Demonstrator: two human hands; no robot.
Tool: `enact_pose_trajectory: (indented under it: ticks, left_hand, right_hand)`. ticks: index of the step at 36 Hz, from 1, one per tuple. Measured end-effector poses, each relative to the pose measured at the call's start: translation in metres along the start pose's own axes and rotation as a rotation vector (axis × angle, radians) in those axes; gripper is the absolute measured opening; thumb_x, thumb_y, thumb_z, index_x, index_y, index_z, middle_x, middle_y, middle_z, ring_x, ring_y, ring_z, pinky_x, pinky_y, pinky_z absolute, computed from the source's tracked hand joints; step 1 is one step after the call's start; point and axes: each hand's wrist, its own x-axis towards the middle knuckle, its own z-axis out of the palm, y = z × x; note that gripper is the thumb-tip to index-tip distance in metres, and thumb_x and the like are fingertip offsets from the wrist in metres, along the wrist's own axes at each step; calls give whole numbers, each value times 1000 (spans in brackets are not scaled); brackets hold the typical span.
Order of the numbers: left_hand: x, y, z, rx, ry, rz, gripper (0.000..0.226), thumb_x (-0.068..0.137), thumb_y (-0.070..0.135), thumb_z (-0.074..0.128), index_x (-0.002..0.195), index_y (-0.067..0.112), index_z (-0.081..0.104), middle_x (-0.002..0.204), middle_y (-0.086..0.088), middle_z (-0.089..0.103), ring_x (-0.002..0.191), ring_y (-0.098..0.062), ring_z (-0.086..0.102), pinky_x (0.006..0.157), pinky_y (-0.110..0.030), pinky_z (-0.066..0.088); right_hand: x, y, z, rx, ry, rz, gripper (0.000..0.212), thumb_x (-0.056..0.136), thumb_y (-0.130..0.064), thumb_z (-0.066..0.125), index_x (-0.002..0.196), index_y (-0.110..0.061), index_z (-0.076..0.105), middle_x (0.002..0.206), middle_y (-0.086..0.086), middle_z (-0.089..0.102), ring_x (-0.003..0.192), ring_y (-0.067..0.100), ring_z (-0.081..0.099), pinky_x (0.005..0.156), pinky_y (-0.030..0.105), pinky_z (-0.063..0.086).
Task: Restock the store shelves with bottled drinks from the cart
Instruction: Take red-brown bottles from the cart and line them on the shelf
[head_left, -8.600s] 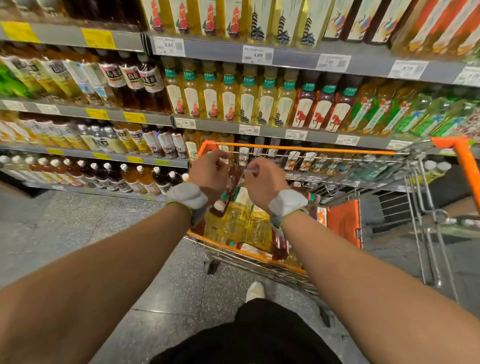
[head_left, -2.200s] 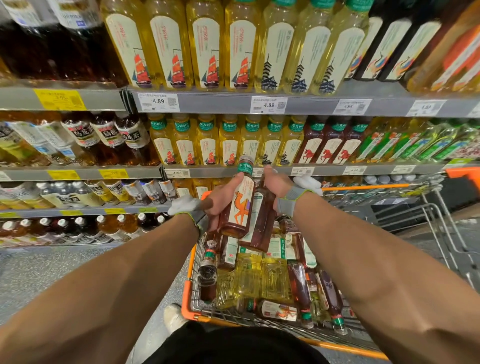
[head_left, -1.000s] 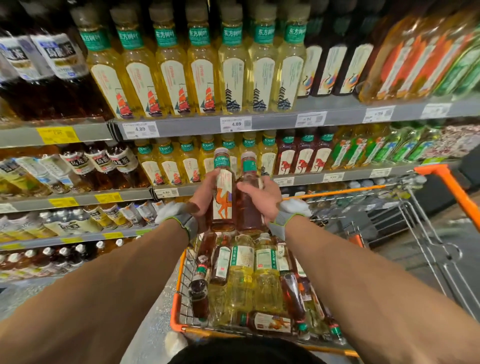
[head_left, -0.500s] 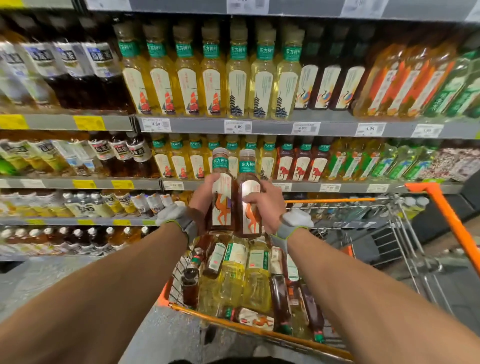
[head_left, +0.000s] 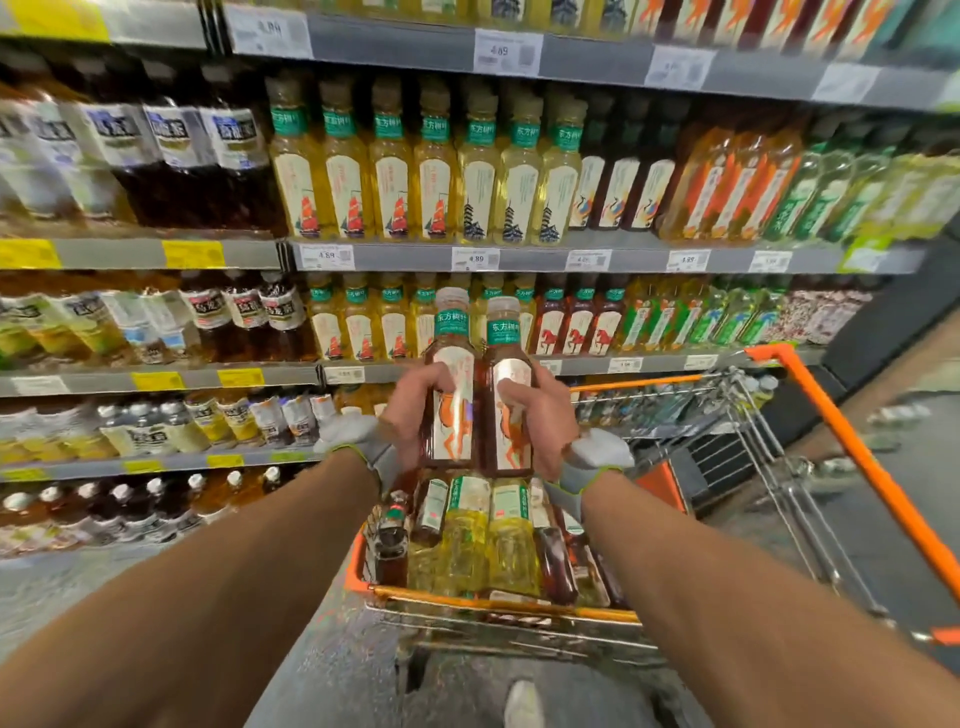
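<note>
Grey speckled floor (head_left: 332, 670) lies near; tiered metal shelves (head_left: 571, 258) stocked with drinks fill the far side. The orange-rimmed cart (head_left: 467, 603) stands in the centre, holding yellow and dark bottles lying flat. The left hand (head_left: 415, 410) is wrapped around the left dark bottle (head_left: 451, 384); the right hand (head_left: 540, 415) is wrapped around the right dark bottle (head_left: 506, 395). Both bottles stand upright, touching, above the cart. Shelf labels at the edges are blurred. Both fingertips are hidden behind the bottles.
</note>
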Motion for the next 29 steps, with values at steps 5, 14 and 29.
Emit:
enact_pose_trajectory:
  ticks: [5, 14, 29]
  left_hand:
    - [-12, -2, 22, 32, -37, 13, 34, 64, 6, 41, 96, 3, 53, 74, -14, 42, 56, -29, 38, 54, -33, 38]
    - [-31, 9, 99, 137, -152, 195, 55, 46, 2, 45, 101, -1, 51, 75, -12, 46, 56, -28, 45, 55, -29, 42]
    - [-33, 10, 290, 173, -199, 412, 60, 42, -3, 43, 101, 4, 51, 86, -20, 45, 68, -36, 42, 58, -36, 37]
  right_hand:
    - [-23, -11, -17, -131, 56, -108, 67, 76, -5, 76, 138, -17, 53, 120, 5, 67, 108, 25, 62, 89, 38, 52]
    - [-39, -48, -78, -99, 201, -235, 75, 77, -15, 81, 144, -15, 47, 134, 10, 62, 122, 31, 58, 103, 52, 47]
    - [-28, -116, -242, -40, 329, -377, 69, 71, -21, 84, 134, -18, 58, 111, 2, 71, 103, 25, 66, 89, 40, 56]
